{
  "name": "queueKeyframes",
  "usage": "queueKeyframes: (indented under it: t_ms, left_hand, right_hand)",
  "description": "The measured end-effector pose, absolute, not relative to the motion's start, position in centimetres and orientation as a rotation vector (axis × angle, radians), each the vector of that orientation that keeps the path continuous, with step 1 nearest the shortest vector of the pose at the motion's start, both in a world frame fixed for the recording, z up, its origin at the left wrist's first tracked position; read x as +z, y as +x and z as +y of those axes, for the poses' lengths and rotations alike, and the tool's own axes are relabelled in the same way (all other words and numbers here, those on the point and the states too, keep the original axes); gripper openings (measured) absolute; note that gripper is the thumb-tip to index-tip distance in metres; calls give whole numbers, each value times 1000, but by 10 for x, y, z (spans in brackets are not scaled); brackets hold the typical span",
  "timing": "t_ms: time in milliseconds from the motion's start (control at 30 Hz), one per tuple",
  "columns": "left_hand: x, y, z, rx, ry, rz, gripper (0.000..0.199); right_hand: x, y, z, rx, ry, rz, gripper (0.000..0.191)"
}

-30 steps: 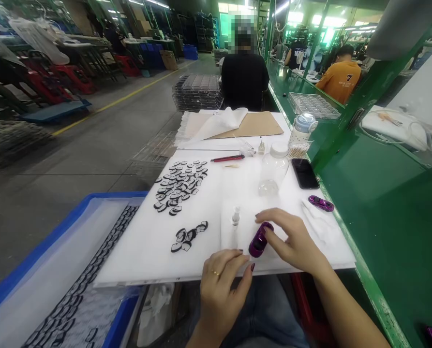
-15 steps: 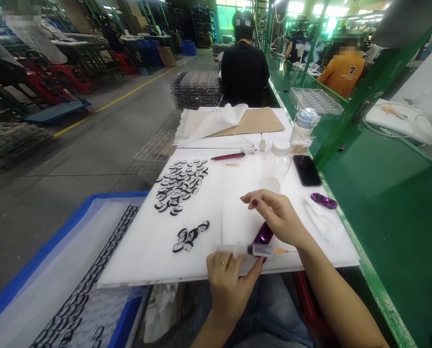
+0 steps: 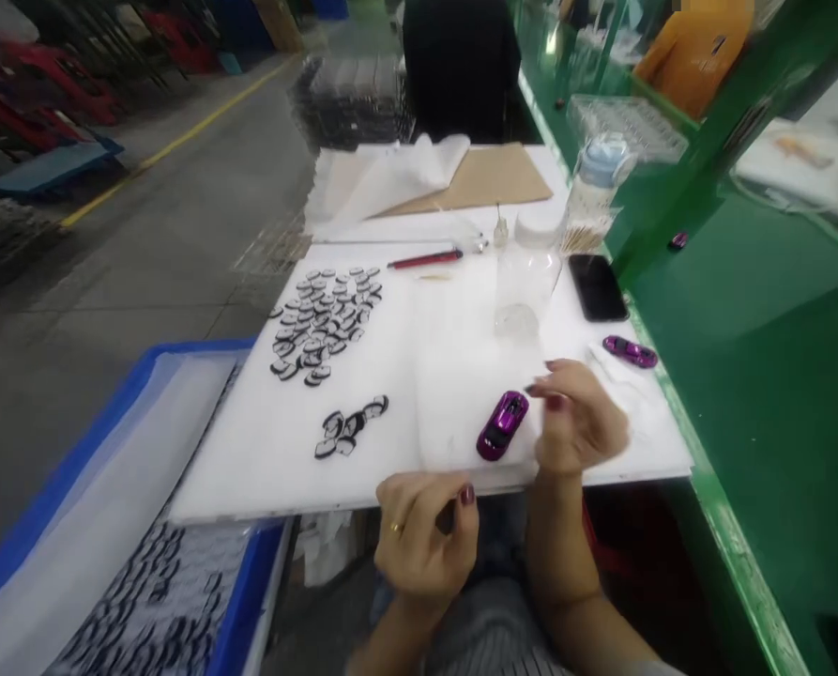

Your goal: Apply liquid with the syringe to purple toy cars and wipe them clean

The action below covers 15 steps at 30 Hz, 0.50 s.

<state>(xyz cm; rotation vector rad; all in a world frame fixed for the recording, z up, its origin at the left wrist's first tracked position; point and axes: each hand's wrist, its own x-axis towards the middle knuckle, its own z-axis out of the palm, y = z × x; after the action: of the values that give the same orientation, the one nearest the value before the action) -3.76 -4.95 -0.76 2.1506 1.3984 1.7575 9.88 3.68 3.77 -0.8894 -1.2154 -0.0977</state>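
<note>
As the purple toy car [image 3: 502,425] slants away rightward, its far end lies just left of my nearer right hand [image 3: 587,422]; those fingers and my left hand's [image 3: 422,540] curl, any pinch unclear.

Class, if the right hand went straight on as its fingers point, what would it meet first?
The right hand would probably meet the nearer shiny purple toy car first, unless it passes above; depth is unclear.

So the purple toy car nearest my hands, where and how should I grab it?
I'd pinch the purple toy car midway along its two long sides, from above, with your right hand, already close beside it. It sits roof up, slanting away to the right, longer than wide.
</note>
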Motion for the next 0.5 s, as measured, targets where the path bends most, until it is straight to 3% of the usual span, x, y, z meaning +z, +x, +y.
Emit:
queueKeyframes:
  t_ms: [100, 133, 200, 333, 500]
  left_hand:
    - [-42, -39, -70, 1403, 2431, 886, 17]
    - [-57, -36, -74, 1072, 2504, 855, 19]
    - [-86, -28, -76, 784, 2517, 880, 26]
    - [-113, -18, -70, 532, 2495, 949, 36]
    - [-110, -20, -73, 403, 2441, 1038, 27]
  right_hand:
    - [34, 103, 24, -170, -969, -1002, 29]
    - [33, 105, 20, -143, -1067, -974, 33]
    - [28, 113, 14, -71, -1220, -988, 43]
    - [18, 135, 7, -63, -1276, -1032, 67]
    - [12, 180, -18, -210, -1342, -1200, 72]
